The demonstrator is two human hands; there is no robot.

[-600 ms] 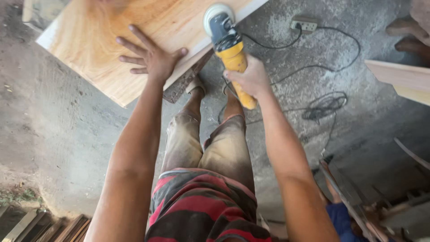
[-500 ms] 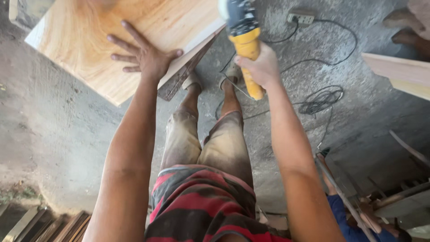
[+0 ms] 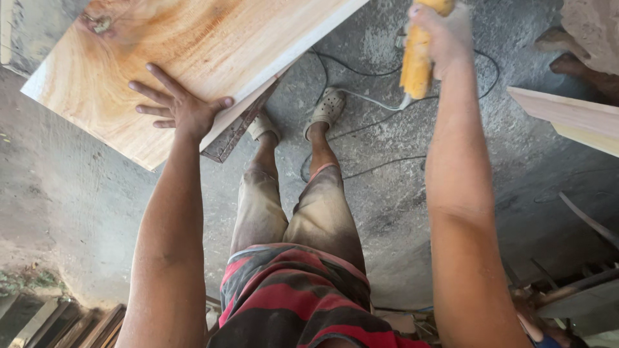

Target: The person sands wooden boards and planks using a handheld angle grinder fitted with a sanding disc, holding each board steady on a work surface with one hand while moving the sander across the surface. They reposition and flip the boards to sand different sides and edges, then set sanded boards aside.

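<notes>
While our left hand (image 3: 184, 109) lies flat on the board (image 3: 193, 58) with its fingers spread apart, our right hand (image 3: 442, 35) is closed around the yellow tool (image 3: 416, 61). We press the left palm near the board's near edge, thumb pointing toward the edge, fingers reaching across the pale grain. We see the board tilted across the upper left of the view, with a dark knot (image 3: 100, 24) near its far corner. Under its near edge a rusty metal bar (image 3: 235, 132) sticks out, just beside our left foot.

We hold the tool up at the top of the view, well apart from the board; only its yellow handle shows, and its head is cut off by the frame's edge. A pale cord (image 3: 371, 102) leaves the handle's lower end and runs over the concrete floor (image 3: 400, 206), past dark cables (image 3: 380, 167) that loop near our feet. Our sandals (image 3: 325, 109) stand on that floor, between the board and the tool.

At the right, another plank (image 3: 574, 119) juts in from the edge. At the lower left, we see slats (image 3: 58, 325) stacked side by side.
</notes>
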